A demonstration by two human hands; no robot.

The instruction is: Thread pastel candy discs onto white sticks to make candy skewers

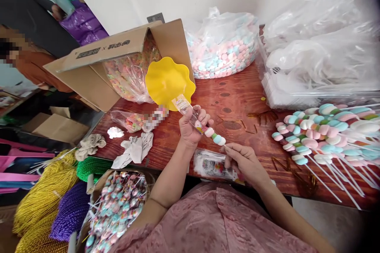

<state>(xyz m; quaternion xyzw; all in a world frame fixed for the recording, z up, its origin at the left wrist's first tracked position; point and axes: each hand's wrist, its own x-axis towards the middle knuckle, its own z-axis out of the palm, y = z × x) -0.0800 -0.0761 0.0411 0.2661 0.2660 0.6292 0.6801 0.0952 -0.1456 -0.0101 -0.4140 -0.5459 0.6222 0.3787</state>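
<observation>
My left hand is closed around a clear printed plastic bag that points up toward the yellow scalloped bowl. A candy skewer of pink, white, blue and green pieces has its upper end at the mouth of this bag. Its lower pieces are outside. My right hand pinches the stick below the lowest candy. Beneath both hands, a stack of flat printed bags lies at the table's front edge. Many finished-looking candy skewers are piled to the right, sticks toward me.
An open cardboard box holds bagged candy at the left. Behind stands a large bag of marshmallows; a clear plastic crate is at the right. A bin of wrapped skewers sits below left. Another person is at the far left.
</observation>
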